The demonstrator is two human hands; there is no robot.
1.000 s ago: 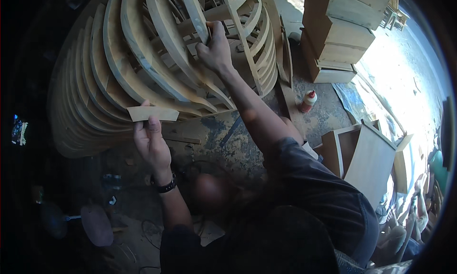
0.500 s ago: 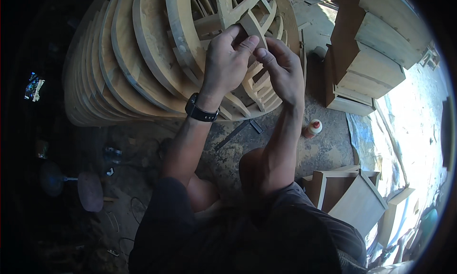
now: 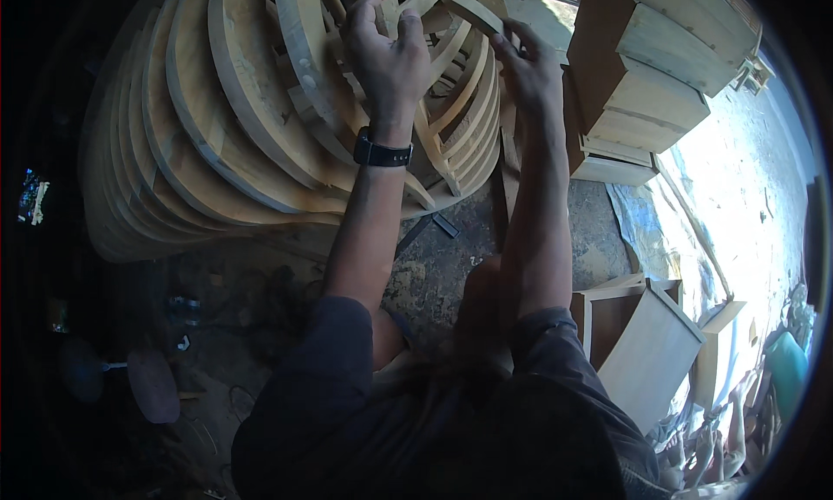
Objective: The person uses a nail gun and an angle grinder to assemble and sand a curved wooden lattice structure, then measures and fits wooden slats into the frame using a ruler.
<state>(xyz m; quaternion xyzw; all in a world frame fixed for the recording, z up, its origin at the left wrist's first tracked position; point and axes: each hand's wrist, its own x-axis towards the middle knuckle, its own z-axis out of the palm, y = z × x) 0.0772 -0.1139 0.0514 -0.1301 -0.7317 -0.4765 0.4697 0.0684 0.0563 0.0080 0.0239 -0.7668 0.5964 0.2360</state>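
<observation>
A large ribbed wooden frame (image 3: 252, 75), with many curved ribs side by side, fills the far left and middle. My left hand (image 3: 388, 66) is raised in front of its ribs, fingers apart with nothing in them, and a dark watch is on its wrist. Farther right, my right hand (image 3: 531, 70) pinches the near right end of a short pale wooden strip (image 3: 475, 12) between thumb and fingers. The strip's other end lies close to the crossing pieces at the frame's end; whether it touches them I cannot tell.
Stacked wooden cabinet-like boxes (image 3: 655, 92) stand at the far right. Another wooden box (image 3: 642, 352) lies tilted near my right side. A dark square-shaped tool (image 3: 446, 226) rests on the floor below the frame. At the lower left is a round-topped stool-like object (image 3: 154, 385).
My left hand has let go of the wooden strip and moved left and away from me. My right hand has carried the strip farther out. The glue bottle is now hidden behind my right forearm.
</observation>
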